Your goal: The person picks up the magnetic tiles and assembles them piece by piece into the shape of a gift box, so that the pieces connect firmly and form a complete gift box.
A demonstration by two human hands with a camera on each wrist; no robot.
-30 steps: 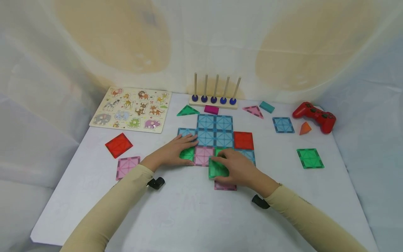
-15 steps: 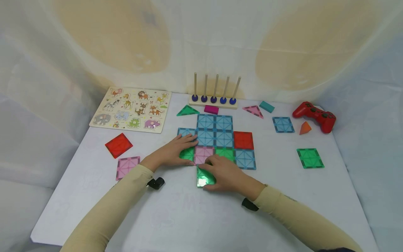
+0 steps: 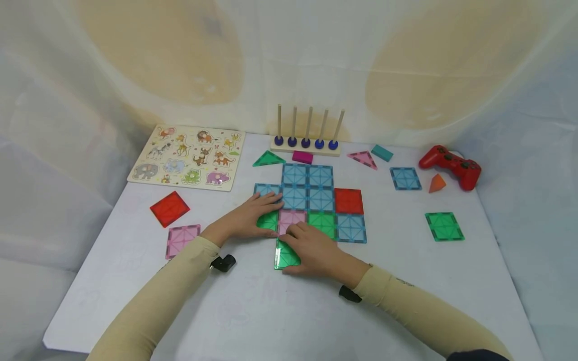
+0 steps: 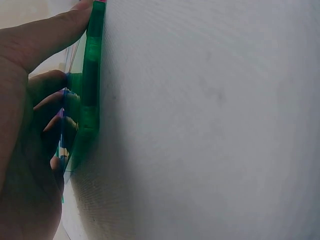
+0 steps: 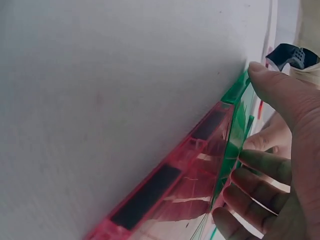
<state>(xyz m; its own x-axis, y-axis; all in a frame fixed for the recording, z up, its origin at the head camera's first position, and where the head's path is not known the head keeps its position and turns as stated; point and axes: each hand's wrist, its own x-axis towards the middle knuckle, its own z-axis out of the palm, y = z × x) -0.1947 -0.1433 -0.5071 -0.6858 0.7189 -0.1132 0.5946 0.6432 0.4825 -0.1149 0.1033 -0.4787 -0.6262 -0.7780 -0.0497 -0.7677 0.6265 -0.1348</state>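
Note:
Square see-through magnetic tiles lie joined flat in a block mid-table. My left hand (image 3: 247, 216) rests with extended fingers over its left side, on a green tile (image 3: 268, 221) and a light-blue tile (image 3: 266, 188). At the block's near edge, my right hand (image 3: 318, 253) pinches another green tile (image 3: 284, 256) between thumb and fingers. This tile sits just below a pink tile (image 3: 291, 218) of the block. In the right wrist view it meets a second pink tile (image 5: 185, 170), which the right hand mostly hides in the head view.
A loose red tile (image 3: 169, 208) and pink tile (image 3: 182, 239) lie left. Behind stand an animal puzzle board (image 3: 187, 158) and a peg stand (image 3: 305, 145). On the right are a red game controller (image 3: 450, 167), an orange piece (image 3: 437, 183), a blue tile (image 3: 405, 178) and a green tile (image 3: 444, 226).
My right hand has carried the green tile left and toward me, from over the block to the place below the pink tile. My left hand has stayed where it was.

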